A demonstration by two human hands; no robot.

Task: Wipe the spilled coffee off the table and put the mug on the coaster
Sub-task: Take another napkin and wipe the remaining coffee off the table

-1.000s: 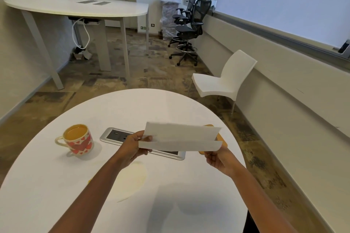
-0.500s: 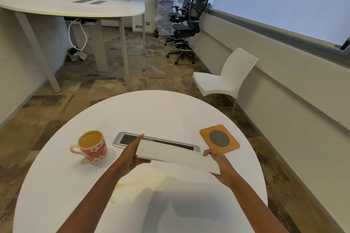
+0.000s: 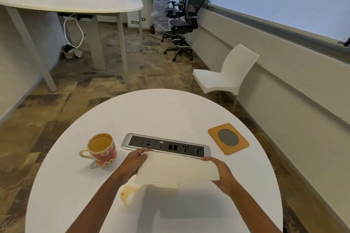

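Note:
A cream mug (image 3: pixel 101 150) with red hearts, full of coffee, stands at the left of the round white table (image 3: pixel 170 111). A wooden coaster (image 3: pixel 228 138) with a mesh disc lies at the right. My left hand (image 3: pixel 135 162) and my right hand (image 3: pixel 220 173) each grip one end of a folded white paper towel (image 3: pixel 176 171), held flat just above the table. The pale brown coffee spill (image 3: pixel 127 196) shows below the towel's left end; most of it is hidden by the towel and my left arm.
A silver and black socket panel (image 3: pixel 166 145) is set into the table between mug and coaster, just beyond the towel. A white plastic chair (image 3: pixel 226 73) stands right of the table. Another white table (image 3: pixel 72 3) and black office chairs (image 3: pixel 182 22) are farther back.
Both hands have lowered the paper towel from chest height down toward the table, over the spill. The view has tilted down. Mug and coaster have not moved.

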